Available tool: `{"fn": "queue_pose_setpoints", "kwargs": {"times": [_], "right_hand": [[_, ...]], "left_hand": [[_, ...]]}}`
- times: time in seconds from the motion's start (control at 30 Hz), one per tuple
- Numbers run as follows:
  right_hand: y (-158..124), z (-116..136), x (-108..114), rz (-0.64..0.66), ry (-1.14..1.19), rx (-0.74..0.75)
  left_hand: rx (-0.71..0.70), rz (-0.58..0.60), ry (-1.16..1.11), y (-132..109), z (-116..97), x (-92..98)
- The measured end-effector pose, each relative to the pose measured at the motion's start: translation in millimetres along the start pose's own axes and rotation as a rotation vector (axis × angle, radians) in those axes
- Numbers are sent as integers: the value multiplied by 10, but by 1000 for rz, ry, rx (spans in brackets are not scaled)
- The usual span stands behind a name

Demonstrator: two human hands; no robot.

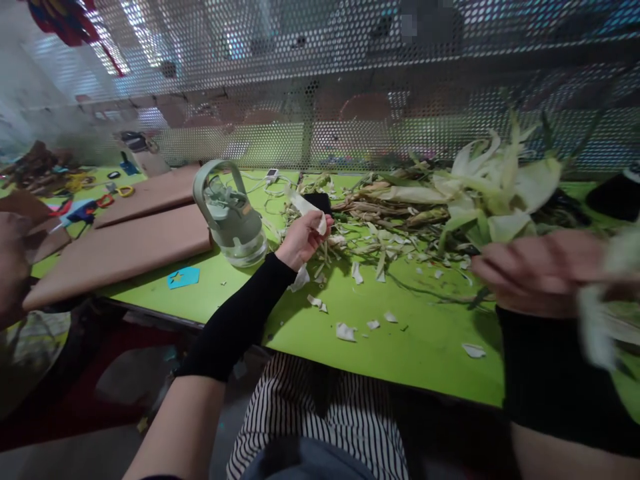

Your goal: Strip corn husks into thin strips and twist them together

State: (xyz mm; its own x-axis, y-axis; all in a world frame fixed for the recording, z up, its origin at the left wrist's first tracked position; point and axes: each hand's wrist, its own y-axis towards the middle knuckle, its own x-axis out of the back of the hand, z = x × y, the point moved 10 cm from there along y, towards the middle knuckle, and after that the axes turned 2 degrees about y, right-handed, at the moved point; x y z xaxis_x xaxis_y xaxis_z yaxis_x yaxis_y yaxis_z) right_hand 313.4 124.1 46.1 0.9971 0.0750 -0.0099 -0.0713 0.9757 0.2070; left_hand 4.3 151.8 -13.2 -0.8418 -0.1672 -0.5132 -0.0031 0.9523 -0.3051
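My left hand (301,238), in a black sleeve, reaches over the green table (425,340) and pinches a pale strip of corn husk (306,205) that sticks up from its fingers. My right hand (540,273) is close to the camera at the right and blurred by motion. It is closed round a bunch of green and white husk leaves (495,193) that fan upward. A heap of husks and stalks (395,203) lies across the table's far side between the hands.
A pale green desk fan (231,215) stands just left of my left hand. Brown boards (125,250) lie at the left, with scissors and tools beyond. A perforated metal screen (350,100) backs the table. Torn husk scraps (346,331) dot the near edge. Another person's hand (13,260) shows at far left.
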Motion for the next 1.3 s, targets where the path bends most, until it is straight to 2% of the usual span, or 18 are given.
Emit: {"fn": "queue_pose_setpoints", "kwargs": {"times": [0.03, 0.1, 0.13, 0.17, 0.23, 0.3, 0.37, 0.53, 0.63, 0.73, 0.9, 1.07, 1.2, 1.3], "right_hand": [[-18, -55, -289, 174, -112, -72], [-98, -260, -723, 426, -391, -231], [-142, -363, -888, 535, -525, -279], [-149, -420, -998, 583, -621, -279], [-61, -399, -1072, 486, -676, -187], [0, -339, -1069, 348, -611, -105], [4, -314, -1069, 263, -523, -73], [-18, -333, -1111, 182, -377, -76], [-24, -403, -1084, 158, -321, -132], [-24, -387, -1064, 141, -322, -112], [-50, -329, -1168, 234, -375, -65], [-49, -224, -1060, 126, -419, -40], [-51, -323, -1103, 184, -397, -100], [-44, -385, -1097, 183, -385, -111]], "left_hand": [[5, 36, 41, -25, 20, -44], [23, 139, 162, -97, 97, -172], [34, 195, 221, -140, 149, -240], [38, 251, 270, -184, 198, -306], [18, 349, 355, -261, 276, -420], [-24, 437, 429, -320, 340, -514], [-55, 500, 492, -360, 411, -575], [-80, 516, 611, -370, 507, -600], [-98, 493, 598, -353, 451, -585], [-50, 502, 574, -352, 464, -572], [4, 515, 540, -368, 531, -572], [-28, 477, 569, -334, 493, -550], [-56, 473, 579, -319, 453, -538], [-27, 488, 565, -327, 479, -536]]}}
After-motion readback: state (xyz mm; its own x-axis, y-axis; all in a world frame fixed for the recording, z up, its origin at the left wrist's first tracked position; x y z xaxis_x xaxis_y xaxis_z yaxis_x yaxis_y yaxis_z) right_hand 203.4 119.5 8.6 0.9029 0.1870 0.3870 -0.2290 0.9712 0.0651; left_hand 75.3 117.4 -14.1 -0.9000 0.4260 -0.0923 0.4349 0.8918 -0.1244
